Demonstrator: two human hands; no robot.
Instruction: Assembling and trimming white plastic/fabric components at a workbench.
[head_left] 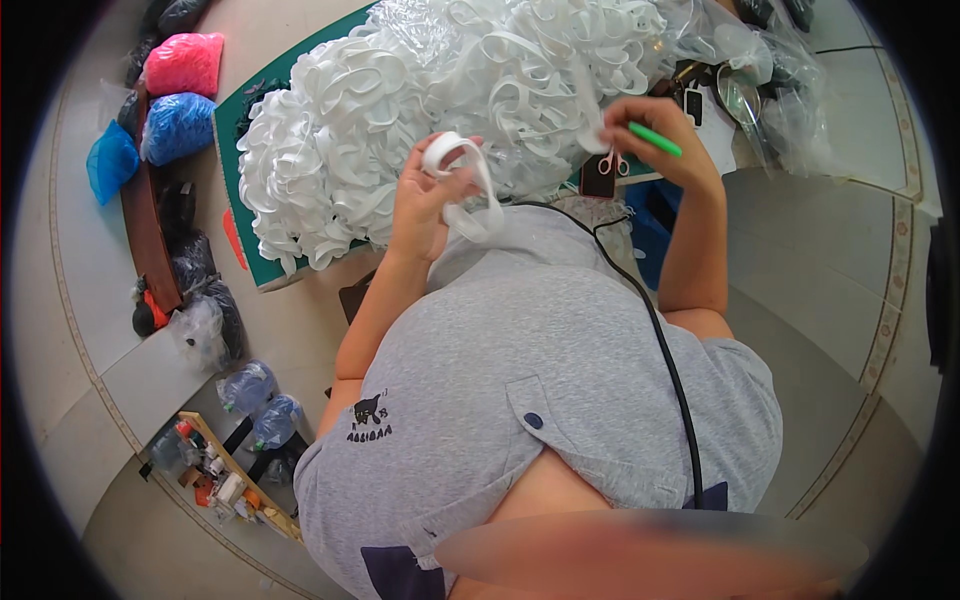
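Note:
My left hand [412,208] is closed around a looped white fabric band [492,200], which hangs in a curl beside the palm. To the right, my right hand [668,118] has a green pen [655,139] tucked between its fingers. A blurred white strip lies close to its fingertips; whether they touch it I cannot tell. Beyond both hands spreads a large heap of similar white bands [350,110], with clear plastic film among them. Below the right hand, pink-handled scissors [606,165] lie over a dark phone [597,182].
The heap covers most of a green-topped table [228,150]. A black cable [660,330] runs down over my shirt. On the left floor are a pink bag [184,64], a blue bag [180,128] and a wooden box [240,455] of small items. Clear plastic bags [800,115] hang at far right.

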